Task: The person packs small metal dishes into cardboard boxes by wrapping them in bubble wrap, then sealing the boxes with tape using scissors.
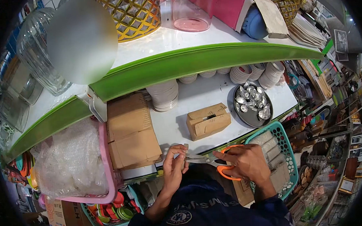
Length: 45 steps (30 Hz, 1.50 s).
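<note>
My right hand (251, 162) grips a pair of scissors (223, 173) by the orange handles. Their metal blades point left, toward my left hand (175, 166). Between the closed fingertips of that hand is a small, pale, see-through strip (186, 147), maybe tape; its exact kind is too small to tell. The blade tips are right beside these fingers, and I cannot make out whether they touch the strip. Just beyond both hands, a small closed cardboard box (208, 123) with a dark mark on top rests on the white shelf (171, 130).
Flattened cardboard (133, 132) lies left of the box. A pink basket (106, 166) holds bubble wrap; a teal basket (287, 148) stands at right with wrapped packs. A dark round tray (251, 117) carries silvery foil-like pieces. Stacked white bowls (163, 95) stand under the green-edged upper shelf (211, 58).
</note>
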Motion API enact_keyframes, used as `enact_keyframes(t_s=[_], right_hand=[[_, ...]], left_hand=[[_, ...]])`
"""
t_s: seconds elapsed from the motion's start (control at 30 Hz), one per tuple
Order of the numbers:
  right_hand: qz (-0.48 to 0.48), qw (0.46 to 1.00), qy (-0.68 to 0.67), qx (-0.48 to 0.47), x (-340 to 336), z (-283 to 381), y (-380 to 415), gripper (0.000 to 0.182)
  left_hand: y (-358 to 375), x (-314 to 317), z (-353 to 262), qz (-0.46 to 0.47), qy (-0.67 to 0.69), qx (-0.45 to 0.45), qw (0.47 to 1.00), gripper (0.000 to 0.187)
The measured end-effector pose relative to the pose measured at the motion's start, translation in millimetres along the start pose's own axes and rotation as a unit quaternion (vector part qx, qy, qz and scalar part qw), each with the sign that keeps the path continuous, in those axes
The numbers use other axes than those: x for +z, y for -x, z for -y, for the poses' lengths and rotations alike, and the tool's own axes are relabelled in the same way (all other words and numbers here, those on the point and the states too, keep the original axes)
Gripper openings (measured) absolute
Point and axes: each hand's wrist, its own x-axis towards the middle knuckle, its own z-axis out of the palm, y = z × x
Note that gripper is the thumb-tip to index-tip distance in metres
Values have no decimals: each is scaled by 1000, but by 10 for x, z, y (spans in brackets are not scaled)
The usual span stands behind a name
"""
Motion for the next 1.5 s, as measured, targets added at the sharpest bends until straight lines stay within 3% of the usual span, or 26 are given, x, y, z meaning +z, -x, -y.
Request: enact_keyframes(t_s=[0.7, 0.8, 0.87, 0.9, 0.93, 0.97, 1.0, 1.07, 1.13, 1.17, 1.27, 1.47, 1.5], right_hand=[[60, 998, 17, -7, -305, 84, -84, 39], [23, 999, 27, -6, -250, -6, -51, 40], [10, 1000, -14, 8, -220, -137, -15, 42], [-3, 998, -55, 22, -210, -192, 2, 43], [-3, 998, -55, 21, -202, -221, 13, 43], [-23, 990, -101, 95, -193, -238, 34, 45], [-43, 974, -147, 169, -178, -260, 68, 47], [-91, 957, -204, 185, 26, -376, 124, 48], [-160, 894, -282, 311, 172, -414, 165, 50], [-197, 876, -309, 313, 420, -547, 261, 52], [-175, 858, -299, 379, 407, -507, 292, 49], [-152, 901, -169, 369, 796, -699, 430, 54], [-103, 902, -150, 392, 789, -700, 384, 53]], left_hand=[[2, 69, 156, 38, -17, 28, 999, 7], [-34, 21, 205, 29, -80, 64, 994, 13], [-68, 11, 216, -6, -186, 180, 966, 32], [-58, 8, 200, -8, -187, 180, 966, 32], [-35, 6, 170, -11, -219, 147, 964, 44], [-24, -1, 151, -15, -251, 113, 961, 56], [-52, -18, 142, -15, -251, 113, 961, 56], [-150, -48, 112, 48, -522, 228, 820, 74], [-148, -35, 126, 57, -551, 202, 807, 83], [-165, -57, 173, 76, -578, 198, 788, 85], [-212, -115, 253, 114, -626, 176, 752, 93], [-218, -194, 394, 125, -672, 150, 714, 104], [-220, -200, 400, 124, -675, 162, 709, 107]])
